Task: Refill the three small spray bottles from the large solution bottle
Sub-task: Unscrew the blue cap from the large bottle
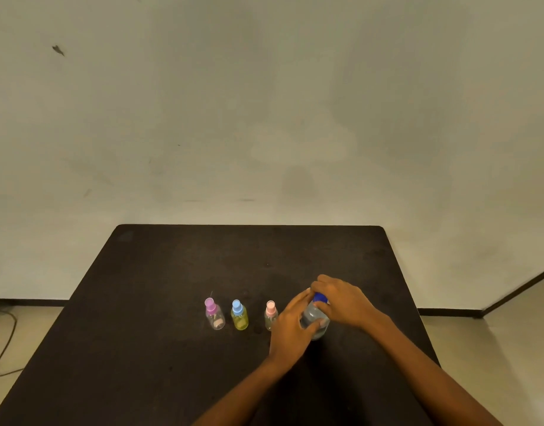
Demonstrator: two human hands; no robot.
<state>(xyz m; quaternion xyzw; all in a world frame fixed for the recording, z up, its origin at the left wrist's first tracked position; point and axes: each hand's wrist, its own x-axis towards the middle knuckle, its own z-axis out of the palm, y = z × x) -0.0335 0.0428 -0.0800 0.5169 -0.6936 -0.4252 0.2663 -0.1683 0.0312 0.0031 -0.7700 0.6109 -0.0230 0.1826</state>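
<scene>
Three small spray bottles stand upright in a row on the dark table (172, 272): one with a purple cap (214, 315), a yellowish one with a blue cap (239, 316), and a clear one with a pink cap (270, 315). Right of them stands the large clear solution bottle (313, 318). My left hand (290, 329) grips its body from the left. My right hand (341, 302) curls over its blue cap (320, 298). The hands hide much of the bottle.
A plain wall rises behind the table's far edge. A cable (3, 348) lies on the floor at the left. A dark skirting line (516, 287) runs along the floor at the right.
</scene>
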